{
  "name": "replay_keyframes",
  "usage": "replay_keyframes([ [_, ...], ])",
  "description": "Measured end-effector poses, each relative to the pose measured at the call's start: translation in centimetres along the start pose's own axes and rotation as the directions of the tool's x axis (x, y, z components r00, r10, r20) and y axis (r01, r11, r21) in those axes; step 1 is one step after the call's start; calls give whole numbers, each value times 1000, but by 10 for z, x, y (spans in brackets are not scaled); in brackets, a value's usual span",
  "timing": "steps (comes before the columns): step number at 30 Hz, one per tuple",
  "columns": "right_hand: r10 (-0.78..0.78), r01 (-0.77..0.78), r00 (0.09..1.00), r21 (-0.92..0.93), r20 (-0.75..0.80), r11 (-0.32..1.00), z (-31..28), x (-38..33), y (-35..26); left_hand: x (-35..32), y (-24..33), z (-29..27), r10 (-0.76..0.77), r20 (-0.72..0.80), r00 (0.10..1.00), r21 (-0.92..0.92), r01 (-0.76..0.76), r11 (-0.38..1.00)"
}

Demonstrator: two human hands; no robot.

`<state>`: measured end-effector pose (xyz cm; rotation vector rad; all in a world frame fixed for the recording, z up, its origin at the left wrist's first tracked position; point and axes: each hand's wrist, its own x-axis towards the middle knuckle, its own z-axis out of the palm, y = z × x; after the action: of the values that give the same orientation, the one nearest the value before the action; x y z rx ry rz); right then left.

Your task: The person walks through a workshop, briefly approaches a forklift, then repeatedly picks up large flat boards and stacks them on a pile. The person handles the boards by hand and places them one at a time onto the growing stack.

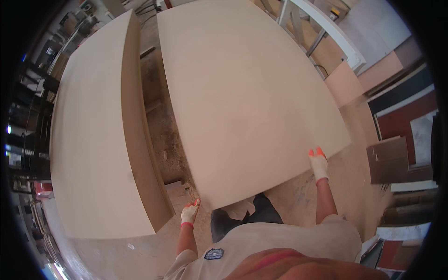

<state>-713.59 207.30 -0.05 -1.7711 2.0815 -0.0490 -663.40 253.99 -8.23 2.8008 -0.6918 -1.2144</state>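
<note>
A large beige board (247, 93) stretches away in front of me, its near edge just ahead of my legs. My left hand (189, 213), in a white glove with orange fingertips, is closed at the near left corner of this board, its fingers partly hidden. Across the near edge toward the right corner lies my right hand (319, 165), gloved the same way. Two orange fingertips show apart on the top face, and the hand grips the edge; the underside is out of sight.
To the left stands a thick stack of beige boards (98, 130), separated by a narrow gap with dusty scraps on the floor (161, 121). A white frame (326, 32) stands at the far right. Brown panels (392, 158) and offcuts lean or lie along the right.
</note>
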Motion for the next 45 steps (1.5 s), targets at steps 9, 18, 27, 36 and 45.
replay_keyframes([
  [9, -311, 330, 926, -56, 215, 942, 188, 62, -233, 240, 145, -8, 146, -295, 944, -245, -223, 944],
  [18, -365, 329, 918, -214, -154, 920, 319, 152, -239, 310, 208, 12, -4, -572, 820, -193, -130, 973],
  [27, -377, 340, 908, -203, -181, 918, 322, 205, -280, 372, 246, -26, -21, -503, 864, -92, -30, 995],
  [36, -424, 397, 897, -198, -121, 896, 305, 257, -308, 392, 302, -62, -85, -425, 901, -190, 4, 982],
  [45, -450, 412, 886, -255, -110, 875, 312, 274, -303, 412, 294, -50, 2, -410, 912, -675, -305, 672],
])
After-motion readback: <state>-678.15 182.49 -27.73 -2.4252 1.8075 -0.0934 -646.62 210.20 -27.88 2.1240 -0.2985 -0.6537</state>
